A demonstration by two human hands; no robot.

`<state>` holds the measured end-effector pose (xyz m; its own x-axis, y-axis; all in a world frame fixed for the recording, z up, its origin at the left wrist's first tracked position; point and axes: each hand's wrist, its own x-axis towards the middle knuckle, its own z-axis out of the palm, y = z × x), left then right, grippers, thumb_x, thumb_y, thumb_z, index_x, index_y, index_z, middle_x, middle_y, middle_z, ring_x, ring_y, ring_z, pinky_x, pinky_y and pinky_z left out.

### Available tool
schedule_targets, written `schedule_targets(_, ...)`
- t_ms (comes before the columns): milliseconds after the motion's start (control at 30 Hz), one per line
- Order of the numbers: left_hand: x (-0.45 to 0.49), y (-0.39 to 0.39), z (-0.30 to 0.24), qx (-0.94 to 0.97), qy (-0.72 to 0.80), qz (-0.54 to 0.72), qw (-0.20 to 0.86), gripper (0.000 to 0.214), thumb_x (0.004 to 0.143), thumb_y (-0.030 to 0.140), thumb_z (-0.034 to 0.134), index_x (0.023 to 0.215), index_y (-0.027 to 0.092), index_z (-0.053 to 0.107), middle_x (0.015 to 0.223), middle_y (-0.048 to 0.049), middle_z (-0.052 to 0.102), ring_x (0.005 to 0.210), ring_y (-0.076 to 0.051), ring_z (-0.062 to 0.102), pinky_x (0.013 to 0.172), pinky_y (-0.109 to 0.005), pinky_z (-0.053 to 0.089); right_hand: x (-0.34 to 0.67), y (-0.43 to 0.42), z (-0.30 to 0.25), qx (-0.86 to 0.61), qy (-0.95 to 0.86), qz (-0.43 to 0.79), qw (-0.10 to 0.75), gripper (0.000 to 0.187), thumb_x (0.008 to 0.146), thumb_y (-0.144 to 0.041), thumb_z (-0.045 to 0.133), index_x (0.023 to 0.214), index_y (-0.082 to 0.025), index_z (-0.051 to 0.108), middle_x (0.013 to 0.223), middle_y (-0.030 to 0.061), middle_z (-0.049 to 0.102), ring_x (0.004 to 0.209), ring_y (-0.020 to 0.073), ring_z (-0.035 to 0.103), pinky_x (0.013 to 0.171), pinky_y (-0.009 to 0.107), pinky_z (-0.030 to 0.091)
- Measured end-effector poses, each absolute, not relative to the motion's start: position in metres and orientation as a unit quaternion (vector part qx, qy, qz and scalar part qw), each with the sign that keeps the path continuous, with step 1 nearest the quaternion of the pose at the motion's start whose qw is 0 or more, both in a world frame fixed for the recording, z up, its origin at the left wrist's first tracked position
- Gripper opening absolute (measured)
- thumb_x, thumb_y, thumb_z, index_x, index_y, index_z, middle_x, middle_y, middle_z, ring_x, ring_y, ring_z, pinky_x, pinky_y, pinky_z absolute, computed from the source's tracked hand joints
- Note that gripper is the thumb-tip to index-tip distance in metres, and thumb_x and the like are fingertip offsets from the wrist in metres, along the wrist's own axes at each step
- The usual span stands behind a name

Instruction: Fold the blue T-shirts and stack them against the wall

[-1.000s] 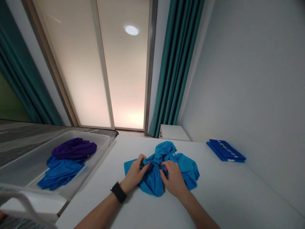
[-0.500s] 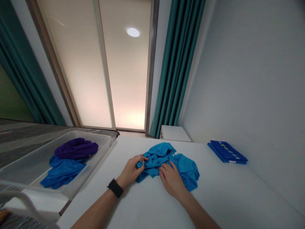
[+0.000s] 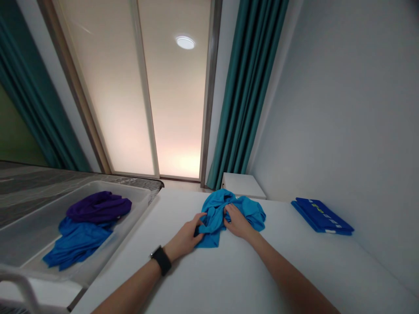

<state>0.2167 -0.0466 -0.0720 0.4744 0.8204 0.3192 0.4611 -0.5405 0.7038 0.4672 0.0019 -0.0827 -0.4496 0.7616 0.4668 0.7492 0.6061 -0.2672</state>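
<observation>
A crumpled bright-blue garment [image 3: 214,213], perhaps a shirt, lies bunched on the white table [image 3: 209,279]. My left hand [image 3: 188,235], with a black watch on its wrist, grips the garment's left edge between thumb and fingers. On top of the heap, my right hand [image 3: 237,221] pinches a fold of the cloth, its fingers curled in. A flap of the garment hangs flat toward me between the hands. Its exact kind is hidden by the folds.
To the left stands a translucent plastic bin [image 3: 131,226] holding a purple cloth [image 3: 98,206] and a blue cloth [image 3: 78,242]. A folded dark-blue garment [image 3: 322,216] lies on the table's right, near the wall. Behind the table is a white cabinet [image 3: 244,185].
My right hand has moved up and away from me, closing on the cloth. The garment's right side has been drawn inward and back, and a flap now shows at its front.
</observation>
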Motion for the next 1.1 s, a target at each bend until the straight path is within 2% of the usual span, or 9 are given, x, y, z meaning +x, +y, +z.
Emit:
schedule_targets(167,0.211,-0.002,-0.072,0.790,0.444,0.349,0.240,0.022,0.078,0.015,0.050,0.093,0.021,0.066,0.096,-0.0053,0.072,0.091,-0.022,0.065,0.085,-0.033,0.046,0.451,0.034,-0.082,-0.453,-0.845,-0.025,0.282,0.029,0.080,-0.004,0.044,0.100,-0.021,0.056,0.096,0.0068,0.058,0.096,0.0246,0.053,0.095,0.042,0.039)
schedule_targets(333,0.212,0.044,-0.076,0.742,0.488,0.402,0.223,0.021,0.082,0.019,0.047,0.090,0.021,0.066,0.086,-0.0036,0.071,0.083,-0.021,0.064,0.080,-0.031,0.046,0.440,0.050,-0.086,-0.524,-0.780,-0.046,0.340,0.056,0.082,-0.010,0.046,0.137,-0.018,0.044,0.116,0.0136,0.059,0.106,0.0299,0.051,0.095,0.046,0.038)
schedule_targets(500,0.218,0.069,-0.078,0.721,0.491,0.430,0.233,0.018,0.086,0.025,0.046,0.083,0.022,0.064,0.071,0.0007,0.066,0.069,-0.019,0.062,0.070,-0.028,0.046,0.426,0.061,-0.094,-0.543,-0.603,0.148,0.565,0.041,0.074,-0.017,0.051,0.114,-0.018,0.059,0.111,0.0132,0.060,0.107,0.0292,0.053,0.097,0.046,0.042)
schedule_targets(600,0.215,0.075,-0.081,0.678,0.513,0.478,0.220,0.024,0.090,0.031,0.041,0.080,0.021,0.060,0.072,0.0001,0.065,0.072,-0.019,0.062,0.070,-0.029,0.047,0.415,0.059,-0.095,-0.528,-0.578,0.206,0.587,0.025,0.073,-0.021,0.051,0.095,-0.020,0.062,0.090,0.0088,0.063,0.092,0.0266,0.061,0.082,0.041,0.051)
schedule_targets(733,0.204,0.076,-0.086,0.581,0.569,0.557,0.168,0.027,0.092,0.032,0.033,0.087,0.021,0.057,0.090,-0.0061,0.066,0.090,-0.024,0.061,0.080,-0.035,0.047,0.394,0.045,-0.085,-0.466,-0.521,0.393,0.598,0.030,0.084,-0.027,0.040,0.111,-0.023,0.054,0.083,0.0034,0.065,0.069,0.0208,0.066,0.057,0.032,0.053)
schedule_targets(800,0.200,0.074,-0.087,0.545,0.591,0.577,0.143,0.024,0.090,0.031,0.036,0.088,0.021,0.057,0.095,-0.0084,0.066,0.096,-0.026,0.059,0.084,-0.039,0.046,0.382,0.034,-0.079,-0.428,-0.553,0.419,0.578,0.028,0.085,-0.025,0.040,0.110,-0.025,0.054,0.092,0.0031,0.067,0.079,0.0204,0.067,0.067,0.034,0.055)
schedule_targets(900,0.199,0.072,-0.086,0.521,0.599,0.592,0.134,0.019,0.088,0.029,0.039,0.088,0.022,0.057,0.092,-0.0070,0.065,0.095,-0.026,0.060,0.084,-0.038,0.045,0.366,0.015,-0.078,-0.421,-0.741,0.273,0.447,0.035,0.079,-0.009,0.041,0.105,-0.025,0.058,0.107,0.0026,0.068,0.100,0.0199,0.063,0.088,0.035,0.049)
schedule_targets(1000,0.200,0.069,-0.086,0.518,0.585,0.605,0.157,0.022,0.091,0.031,0.035,0.089,0.022,0.055,0.082,-0.0031,0.064,0.083,-0.022,0.062,0.078,-0.034,0.048,0.360,0.001,-0.085,-0.457,-0.846,0.084,0.260,0.046,0.074,0.000,0.044,0.111,-0.024,0.058,0.125,0.0061,0.063,0.103,0.0220,0.061,0.089,0.034,0.046)
schedule_targets(1100,0.201,0.065,-0.086,0.517,0.567,0.614,0.185,0.024,0.094,0.034,0.033,0.089,0.022,0.052,0.079,-0.0016,0.064,0.076,-0.020,0.064,0.072,-0.031,0.050,0.374,0.003,-0.088,-0.527,-0.833,-0.034,0.167,0.041,0.078,-0.001,0.047,0.111,-0.022,0.058,0.122,0.0097,0.064,0.098,0.0236,0.062,0.084,0.034,0.044)
